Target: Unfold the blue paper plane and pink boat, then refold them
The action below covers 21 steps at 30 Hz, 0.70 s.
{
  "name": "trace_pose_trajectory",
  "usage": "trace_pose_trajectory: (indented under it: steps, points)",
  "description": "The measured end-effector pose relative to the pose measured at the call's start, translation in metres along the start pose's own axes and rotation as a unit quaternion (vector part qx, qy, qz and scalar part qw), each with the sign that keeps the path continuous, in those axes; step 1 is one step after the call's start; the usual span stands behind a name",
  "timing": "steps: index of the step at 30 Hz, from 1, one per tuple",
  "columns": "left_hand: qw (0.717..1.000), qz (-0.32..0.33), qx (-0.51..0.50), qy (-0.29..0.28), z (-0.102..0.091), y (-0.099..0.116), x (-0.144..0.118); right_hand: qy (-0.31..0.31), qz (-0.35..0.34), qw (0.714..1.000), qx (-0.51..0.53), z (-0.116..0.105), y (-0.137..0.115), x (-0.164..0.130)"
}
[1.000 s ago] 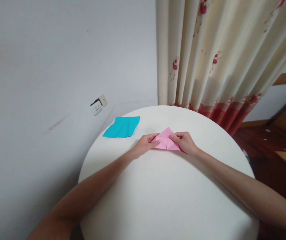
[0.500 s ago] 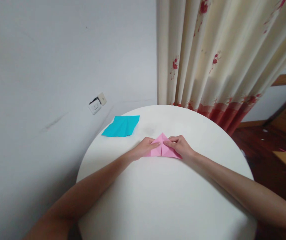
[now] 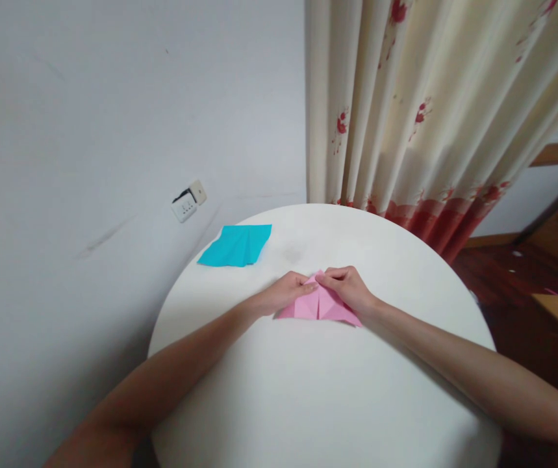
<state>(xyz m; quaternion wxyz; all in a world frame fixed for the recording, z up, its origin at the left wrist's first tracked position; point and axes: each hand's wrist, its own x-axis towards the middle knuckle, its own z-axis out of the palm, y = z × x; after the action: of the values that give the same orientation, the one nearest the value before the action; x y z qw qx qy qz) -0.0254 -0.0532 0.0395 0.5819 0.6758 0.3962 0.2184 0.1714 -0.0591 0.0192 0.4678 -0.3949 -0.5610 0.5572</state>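
Observation:
A folded sheet of pink paper (image 3: 318,305) is held between both hands over the middle of the table, its peak pointing away from me and a crease or slit running down its centre. My left hand (image 3: 288,290) pinches its left side, thumb on top. With thumb and bent fingers, my right hand (image 3: 349,286) grips it close to the peak, which the fingers partly cover. The paper's lower corners spread out to the left and right below my hands. A creased sheet of blue paper (image 3: 237,246) lies farther off to the left, touched by neither hand.
The round white table (image 3: 308,390) stands close to a white wall (image 3: 88,130) on the left. A socket (image 3: 184,207) is set in that wall. Beyond the table hangs a cream curtain (image 3: 376,97) with red flowers. Dark floor shows at the right.
Both hands have brought the pink paper slightly nearer to me. My right fingers have shifted up to its peak, covering more of it. The blue paper has stayed put.

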Motion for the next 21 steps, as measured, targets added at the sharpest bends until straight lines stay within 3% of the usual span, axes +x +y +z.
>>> trace_pose_trajectory:
  steps: [9,21]
  points:
    - [1.000,-0.010,0.010,0.013,0.004,-0.007,0.004,0.014,-0.007,1.000,-0.005,0.001,-0.003,0.002]
    - [0.996,-0.016,-0.060,-0.062,-0.013,-0.015,0.007,0.077,0.045,0.996,-0.012,-0.041,-0.020,0.017]
